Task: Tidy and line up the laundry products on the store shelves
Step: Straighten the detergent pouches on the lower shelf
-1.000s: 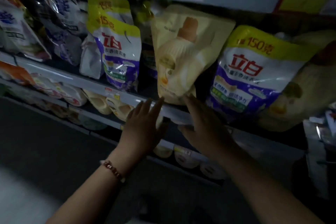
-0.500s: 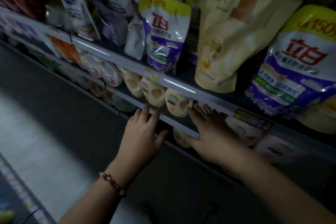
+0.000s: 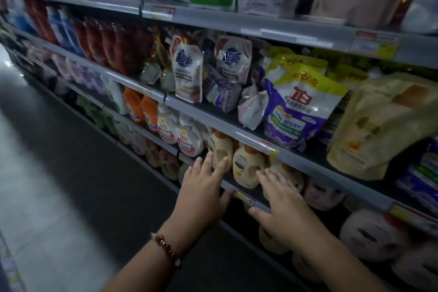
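Both hands are out flat, fingers straight and spread, holding nothing. Left hand (image 3: 205, 193) reaches up and forward, its fingertips at the cream bottle (image 3: 221, 149) on the lower shelf, thumb near the shelf rail (image 3: 244, 195). Right hand (image 3: 283, 204) hovers over the neighbouring cream bottle with the orange cap (image 3: 247, 166), fingertips by its base; whether they touch, I cannot tell. Those bottles stand upright, long axis vertical, straight ahead of the fingers, one per hand. Left looks nearer to its bottle. Up on the shelf above, the purple-and-yellow pouch (image 3: 298, 106) and the cream pouch (image 3: 381, 125) lean crookedly, well above and right of both hands, so I'd guess this bottle row is next.
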{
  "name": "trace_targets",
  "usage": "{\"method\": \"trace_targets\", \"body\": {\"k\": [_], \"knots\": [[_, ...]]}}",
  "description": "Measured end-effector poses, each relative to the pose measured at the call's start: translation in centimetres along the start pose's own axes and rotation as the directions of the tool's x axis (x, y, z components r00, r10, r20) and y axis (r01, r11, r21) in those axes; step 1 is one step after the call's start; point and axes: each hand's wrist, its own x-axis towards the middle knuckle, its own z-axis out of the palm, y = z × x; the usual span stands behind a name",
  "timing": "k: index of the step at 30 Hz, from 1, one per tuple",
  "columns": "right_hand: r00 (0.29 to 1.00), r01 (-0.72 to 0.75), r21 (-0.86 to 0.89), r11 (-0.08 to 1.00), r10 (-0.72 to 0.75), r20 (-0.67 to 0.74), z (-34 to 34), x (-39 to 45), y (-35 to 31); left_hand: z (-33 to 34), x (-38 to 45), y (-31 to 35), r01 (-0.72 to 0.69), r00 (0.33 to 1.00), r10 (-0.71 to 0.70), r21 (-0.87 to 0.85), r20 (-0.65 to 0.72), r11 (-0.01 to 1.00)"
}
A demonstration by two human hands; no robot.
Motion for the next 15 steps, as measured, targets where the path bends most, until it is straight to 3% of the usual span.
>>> {"method": "trace_targets", "body": {"k": [15], "knots": [[0.998, -0.004, -0.058, 0.998, 0.000, -0.068, -4.3, 12.7, -0.2, 1.4, 12.3, -3.1, -0.085, 0.996, 0.084, -0.057, -0.028, 0.995]]}}
